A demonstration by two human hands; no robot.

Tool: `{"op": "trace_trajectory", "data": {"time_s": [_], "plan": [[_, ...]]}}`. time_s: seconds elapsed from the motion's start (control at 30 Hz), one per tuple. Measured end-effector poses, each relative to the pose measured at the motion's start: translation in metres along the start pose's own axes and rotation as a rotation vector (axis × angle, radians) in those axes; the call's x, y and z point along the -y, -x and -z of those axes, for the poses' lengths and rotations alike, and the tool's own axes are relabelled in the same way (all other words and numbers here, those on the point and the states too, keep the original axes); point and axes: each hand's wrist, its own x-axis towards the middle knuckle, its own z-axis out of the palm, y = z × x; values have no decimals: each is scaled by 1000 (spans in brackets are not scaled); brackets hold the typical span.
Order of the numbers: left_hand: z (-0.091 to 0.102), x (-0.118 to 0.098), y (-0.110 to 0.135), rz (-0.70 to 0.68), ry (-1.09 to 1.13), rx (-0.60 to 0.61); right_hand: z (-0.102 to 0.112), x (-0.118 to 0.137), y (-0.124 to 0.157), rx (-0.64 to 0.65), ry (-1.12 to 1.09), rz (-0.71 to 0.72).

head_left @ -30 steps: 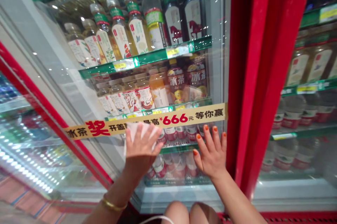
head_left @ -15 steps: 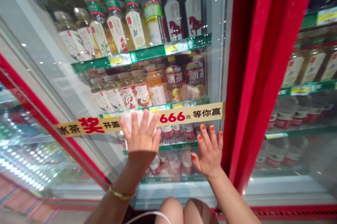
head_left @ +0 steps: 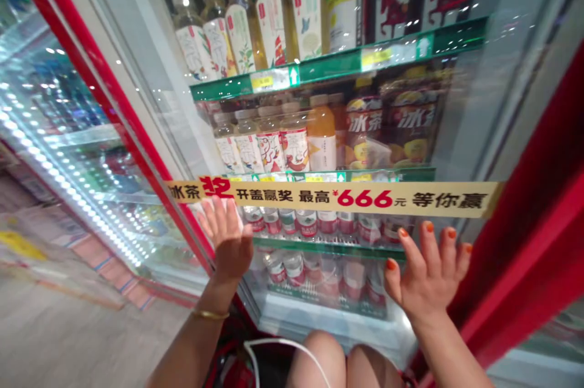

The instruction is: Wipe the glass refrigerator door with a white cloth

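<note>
left hand: fingers spread, tips overlapping the lower edge of the left end of the printed strip on the glass cooler door. right hand: fingers spread, orange-painted nails just below the strip. contact with the glass cannot be told for either hand. neither hand pinches anything. strip reads 冰茶 奖 开盖赢奖 最高 ¥666元 等你赢. behind the glass, just above the strip: 冰茶 bottles and an orange drink bottle. higher up: bottles with a red horse label, on a green shelf edge. gold bangle on left wrist. red door frame at right. versus earlier frame: white sheet at left palm no longer shows; both palms sit further apart; strip now lies nearly level.
</note>
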Motion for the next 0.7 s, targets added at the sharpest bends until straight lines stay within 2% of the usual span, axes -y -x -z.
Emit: {"op": "trace_trajectory", "data": {"time_s": [0.07,0.17,0.2,0.27,0.33,0.4,0.47,0.5,0.57,0.63,0.7], "plan": [[-8,-15,5,-34,-26,-47,1,-1,-1,9,2,12],[-20,-51,40,-306,24,-70,1,-3,0,35,9,18],[-21,-56,54,-376,48,-67,1,-3,0,37,16,17],[-19,-47,71,-413,72,-93,0,-4,2,44,35,18],[-12,-22,68,-265,40,-126,-1,-4,4,53,55,25],[-5,-2,48,-37,-23,-132,-2,-5,5,53,72,27],[-5,0,29,112,-72,-98,-1,-6,6,51,75,31],[-8,-7,25,110,-74,-74,-1,-7,6,54,69,35],[-15,-30,31,-36,-37,-28,-1,-9,6,63,48,41],[-21,-48,49,-225,9,-17,0,-9,6,63,36,34],[-19,-46,63,-318,35,-43,0,-7,6,81,34,18]]}}
